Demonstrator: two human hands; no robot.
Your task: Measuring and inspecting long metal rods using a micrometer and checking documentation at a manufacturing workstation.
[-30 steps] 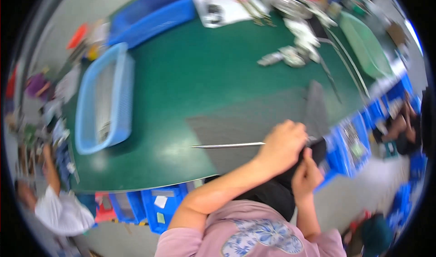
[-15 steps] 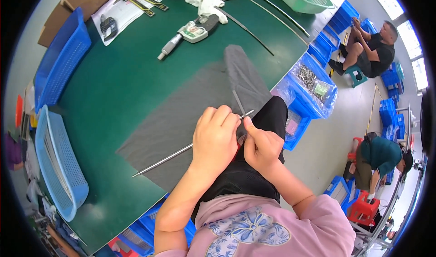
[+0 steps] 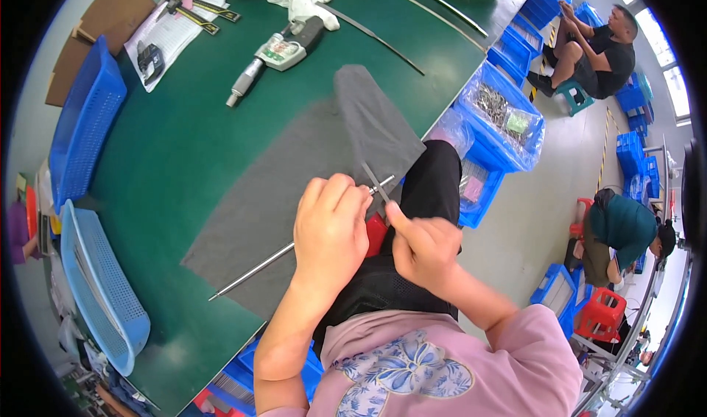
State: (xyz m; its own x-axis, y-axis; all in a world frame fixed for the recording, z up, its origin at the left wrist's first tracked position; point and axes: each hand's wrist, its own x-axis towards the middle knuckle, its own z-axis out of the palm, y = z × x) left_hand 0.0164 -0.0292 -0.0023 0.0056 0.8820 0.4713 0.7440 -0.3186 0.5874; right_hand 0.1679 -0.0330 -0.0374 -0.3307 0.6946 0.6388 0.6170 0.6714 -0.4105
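My left hand (image 3: 331, 229) is closed around a thin metal rod (image 3: 254, 271), which slants from a pointed lower-left end to a stub past my fingers at upper right. Pinched in my right hand (image 3: 426, 246) is a narrow flat grey strip, like a small file (image 3: 377, 181). It crosses the rod near the rod's upper end, seemingly touching it. Under the rod's lower part a dark grey cloth (image 3: 258, 203) lies on the green table, one edge folded over. My fingers hide the rod's middle and the strip's near end.
A digital micrometer (image 3: 278, 52), white rag (image 3: 300, 2) and calipers (image 3: 193, 11) lie farther back. Blue baskets (image 3: 103, 284) line the left. Beyond the right table edge, blue bins (image 3: 501, 115) hold bagged metal parts. Two people sit or bend at the right.
My right hand has drawn the strip slightly toward me, leaving a small gap between my hands. The whole view has shifted a little; my left hand still grips the rod.
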